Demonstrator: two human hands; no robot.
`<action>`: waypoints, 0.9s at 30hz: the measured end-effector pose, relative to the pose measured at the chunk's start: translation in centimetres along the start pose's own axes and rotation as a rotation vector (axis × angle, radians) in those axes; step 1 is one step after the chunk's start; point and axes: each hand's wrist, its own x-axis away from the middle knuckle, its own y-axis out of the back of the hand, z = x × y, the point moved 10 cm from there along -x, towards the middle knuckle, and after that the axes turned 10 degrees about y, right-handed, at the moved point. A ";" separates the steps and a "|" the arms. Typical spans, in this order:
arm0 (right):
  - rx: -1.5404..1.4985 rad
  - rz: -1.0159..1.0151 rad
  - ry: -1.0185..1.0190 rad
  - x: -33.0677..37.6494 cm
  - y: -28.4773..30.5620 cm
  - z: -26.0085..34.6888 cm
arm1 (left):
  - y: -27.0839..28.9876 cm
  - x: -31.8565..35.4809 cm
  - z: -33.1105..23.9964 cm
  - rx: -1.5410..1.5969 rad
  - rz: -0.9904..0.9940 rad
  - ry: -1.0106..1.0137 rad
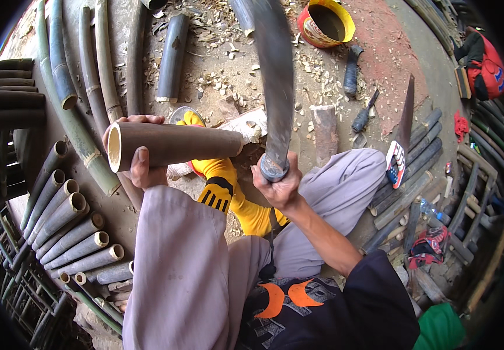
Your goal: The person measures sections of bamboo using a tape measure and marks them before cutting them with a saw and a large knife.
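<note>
Bamboo tube [179, 144] partly hides left hand [147, 175]; blurred machete [276, 87], tip cut off.

The bamboo tube [182, 143] is left of the machete [277, 87], the saw [406, 116] farther right.

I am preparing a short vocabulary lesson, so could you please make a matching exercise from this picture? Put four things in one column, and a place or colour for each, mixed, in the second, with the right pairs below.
Column 1
1. Brown bamboo tube near the left knee
2. Big knife
3. Bucket
4. Saw

Column 2
A. red outside, with a yellow rim
B. in the right hand
C. has a red, white and blue handle
D. in the left hand

Right pairs: 1-D, 2-B, 3-A, 4-C
</note>
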 end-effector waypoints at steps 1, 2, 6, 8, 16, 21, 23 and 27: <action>-0.032 -0.047 0.034 1.1 0.0 -1.4 | 0.0 0.2 0.4 -0.018 0.005 -0.003; 0.123 0.179 -0.100 1.3 -2.1 -3.8 | 0.0 0.2 0.1 -0.043 0.011 -0.016; 0.165 0.420 -0.384 3.4 -3.5 -8.3 | -2.1 0.2 -0.1 -0.086 0.079 0.034; 0.109 0.371 -0.491 2.4 -2.0 -6.2 | -2.0 0.3 -0.4 0.039 0.066 0.070; 0.137 0.113 -0.016 -2.6 2.5 2.5 | -0.5 -0.6 0.9 0.061 0.055 0.094; 0.250 0.321 -0.169 1.9 -1.1 -7.0 | -1.1 -0.4 1.5 0.083 0.169 0.103; 0.306 0.427 -0.468 2.2 -0.8 -11.0 | -1.2 -0.6 1.0 0.046 0.159 0.069; 0.149 0.286 -0.306 0.8 0.3 -5.3 | 0.4 -0.3 0.7 0.034 0.176 0.147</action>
